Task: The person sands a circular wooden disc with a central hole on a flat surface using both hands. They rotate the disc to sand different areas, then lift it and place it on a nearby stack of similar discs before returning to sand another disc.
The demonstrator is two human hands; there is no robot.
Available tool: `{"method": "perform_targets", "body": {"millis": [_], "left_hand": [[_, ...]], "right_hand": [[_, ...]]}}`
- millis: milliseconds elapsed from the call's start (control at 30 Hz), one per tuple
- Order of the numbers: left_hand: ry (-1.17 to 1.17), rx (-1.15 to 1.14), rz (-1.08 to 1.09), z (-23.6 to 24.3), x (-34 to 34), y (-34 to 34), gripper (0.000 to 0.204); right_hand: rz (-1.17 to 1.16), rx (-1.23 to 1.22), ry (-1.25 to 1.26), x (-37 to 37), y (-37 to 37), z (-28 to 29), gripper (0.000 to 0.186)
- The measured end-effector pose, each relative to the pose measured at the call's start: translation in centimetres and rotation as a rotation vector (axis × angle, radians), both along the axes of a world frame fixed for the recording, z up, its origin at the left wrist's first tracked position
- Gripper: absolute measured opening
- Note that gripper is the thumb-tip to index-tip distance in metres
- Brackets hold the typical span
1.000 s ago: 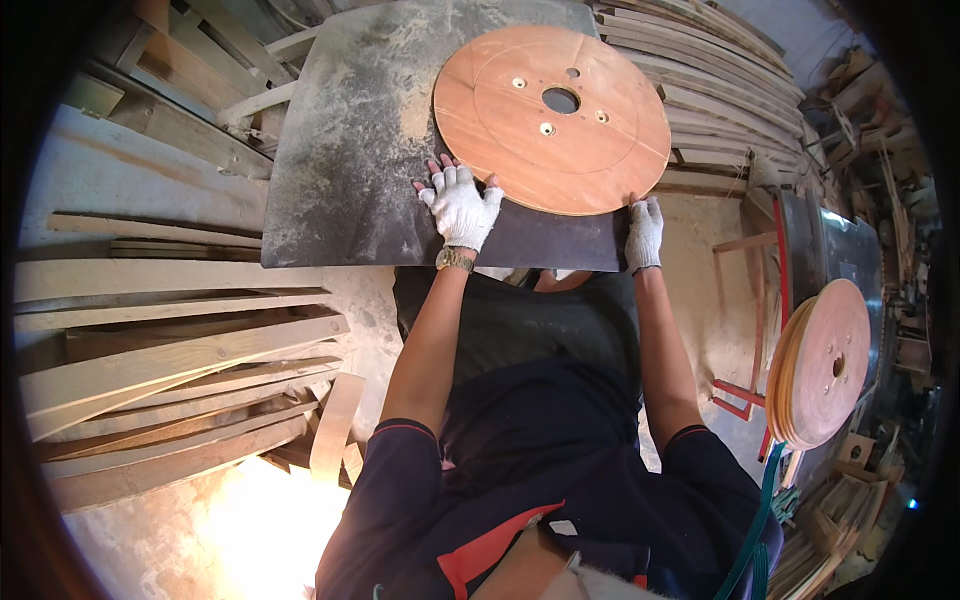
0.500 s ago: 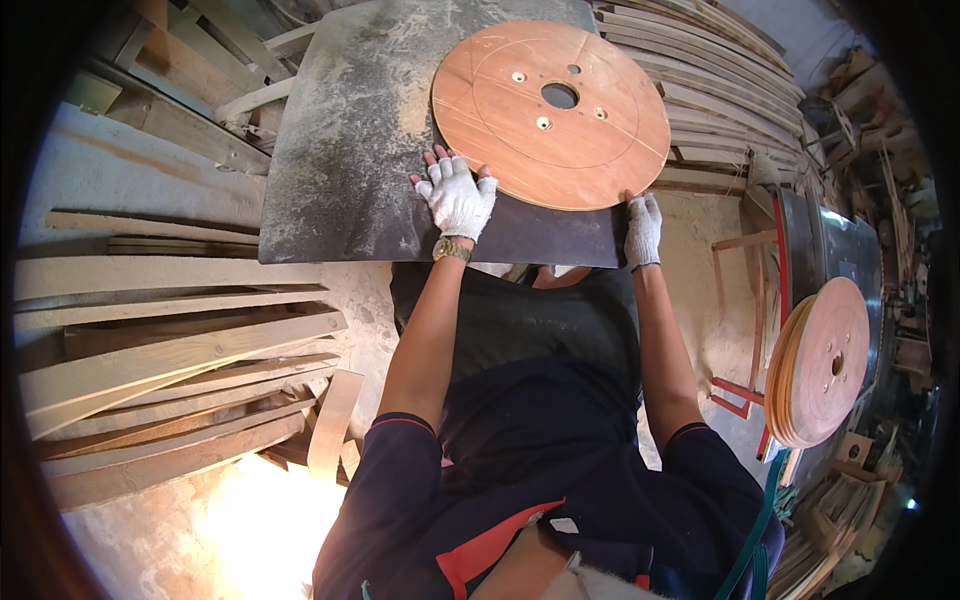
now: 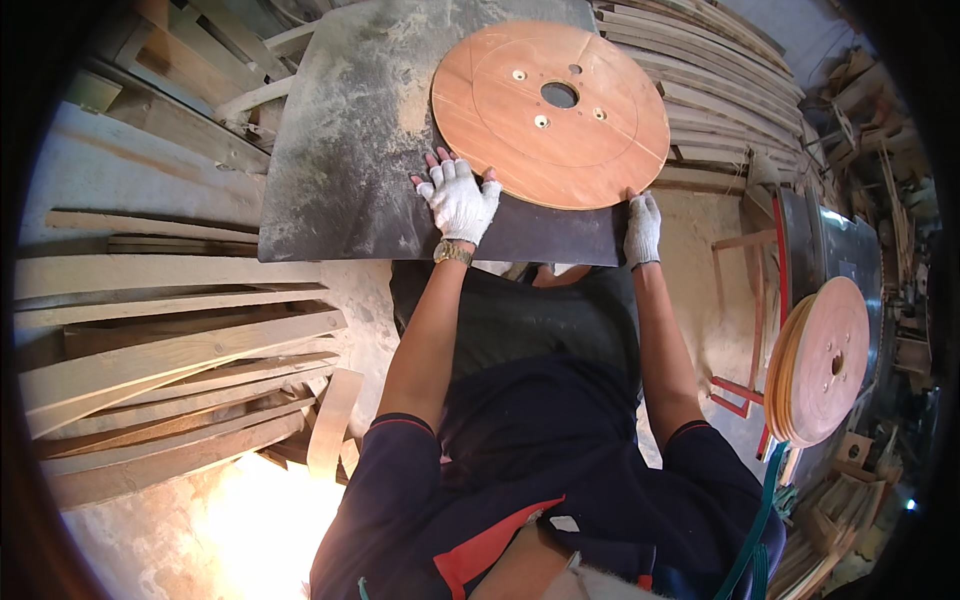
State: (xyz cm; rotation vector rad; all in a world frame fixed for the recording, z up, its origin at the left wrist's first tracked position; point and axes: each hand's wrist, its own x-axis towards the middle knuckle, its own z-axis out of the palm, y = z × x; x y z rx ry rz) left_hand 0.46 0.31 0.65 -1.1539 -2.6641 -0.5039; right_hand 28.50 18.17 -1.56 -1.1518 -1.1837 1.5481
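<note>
A round wooden disc is seen lying flat on a dusty grey table. It sits toward the far right part of the table top. A big hole is cut in its middle, and a few small holes are set around that hole.

How far the work has come is hard to judge. The disc is already up on the table and looks flat and steady. Nothing is fixed to it, and no tool is seen on it. So it is guessed that the disc is only being set in place, and most of the work is left to do.

The left hand is covered by a white glove. It is laid flat on the table with the fingers spread wide, and its fingertips touch the near left edge of the disc. Nothing is held in it. The right hand is gloved too. It is placed at the near right edge of the disc, at the table's near edge. Its fingers are kept close together and point at the disc; whether the rim is gripped cannot be told. Both arms are stretched out nearly straight.

More discs are stacked on edge at the right. Long wooden boards are piled at the left.
</note>
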Motion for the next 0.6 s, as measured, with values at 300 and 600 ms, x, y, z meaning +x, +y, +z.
{"method": "perform_targets", "body": {"millis": [300, 600], "left_hand": [[0.006, 0.013, 0.016, -0.7, -0.4, 0.1, 0.07], [-0.027, 0.012, 0.006, -0.8, -0.6, 0.4, 0.068]], "right_hand": [[-0.007, -0.036, 0.067, -0.7, -0.3, 0.5, 0.029], [-0.064, 0.034, -0.02, 0.2, 0.1, -0.2, 0.011]]}}
